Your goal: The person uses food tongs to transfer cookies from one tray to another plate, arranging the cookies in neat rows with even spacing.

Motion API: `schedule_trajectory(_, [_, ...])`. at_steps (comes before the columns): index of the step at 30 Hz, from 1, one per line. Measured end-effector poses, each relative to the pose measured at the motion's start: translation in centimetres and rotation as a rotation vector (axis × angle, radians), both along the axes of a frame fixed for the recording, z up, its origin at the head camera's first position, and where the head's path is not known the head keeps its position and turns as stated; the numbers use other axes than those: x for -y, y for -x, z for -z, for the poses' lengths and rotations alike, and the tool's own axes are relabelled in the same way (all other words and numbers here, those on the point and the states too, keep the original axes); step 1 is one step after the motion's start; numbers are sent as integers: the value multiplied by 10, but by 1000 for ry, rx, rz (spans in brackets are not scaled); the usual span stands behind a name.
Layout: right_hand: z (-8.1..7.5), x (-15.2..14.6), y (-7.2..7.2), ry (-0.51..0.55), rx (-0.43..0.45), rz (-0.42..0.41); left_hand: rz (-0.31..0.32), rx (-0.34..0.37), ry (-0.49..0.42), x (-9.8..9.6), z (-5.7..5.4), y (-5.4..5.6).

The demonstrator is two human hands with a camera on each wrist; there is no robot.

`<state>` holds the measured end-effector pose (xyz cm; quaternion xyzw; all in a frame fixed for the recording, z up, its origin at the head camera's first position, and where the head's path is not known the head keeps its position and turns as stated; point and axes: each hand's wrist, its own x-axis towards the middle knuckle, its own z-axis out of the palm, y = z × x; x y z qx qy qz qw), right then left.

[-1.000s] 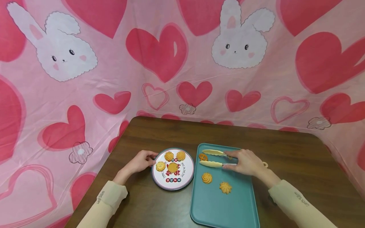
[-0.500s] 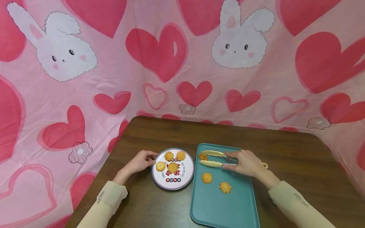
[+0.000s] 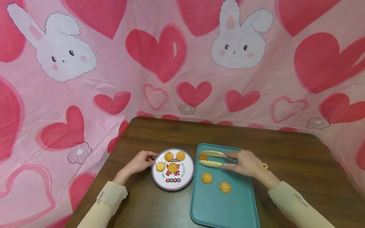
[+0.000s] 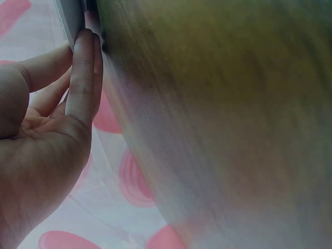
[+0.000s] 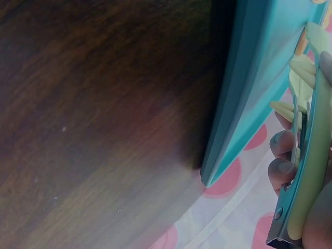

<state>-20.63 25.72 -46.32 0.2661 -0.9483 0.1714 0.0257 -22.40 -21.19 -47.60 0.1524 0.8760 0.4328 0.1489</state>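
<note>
My left hand (image 3: 141,162) pinches the left rim of a round white plate (image 3: 185,180) with printed lettering; the left wrist view shows the thumb on one face of the rim and fingers against the other. Several cookies, among them a swirl cookie (image 3: 180,155), lie on the plate. My right hand (image 3: 247,163) grips a pair of tongs (image 3: 211,163) with cream tips, spread over the teal tray (image 3: 222,212). Between those tips lies a small pretzel (image 3: 203,157); whether they touch it I cannot tell. Nearer on the tray sit another swirl cookie (image 3: 207,178) and a star-shaped cookie (image 3: 225,187).
The tray has a raised rim and stands just right of the plate. Both are on a dark wooden table (image 3: 159,129). A pink cloth (image 3: 199,72) printed with hearts and rabbits hangs behind the table and on its left.
</note>
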Motion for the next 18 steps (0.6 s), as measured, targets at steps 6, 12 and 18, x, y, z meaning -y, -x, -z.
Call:
schedule_trajectory(6, [-1,1,-1,-5,-10,10,-3,2,3,-1,0,0])
schedule_trajectory(12, [-4,0,-2,-28,-18,16,-3,1,1,-1,0,0])
schedule_trajectory(18, [-11,3,-2,-7,-72,12,-3,2,6,0,0,1])
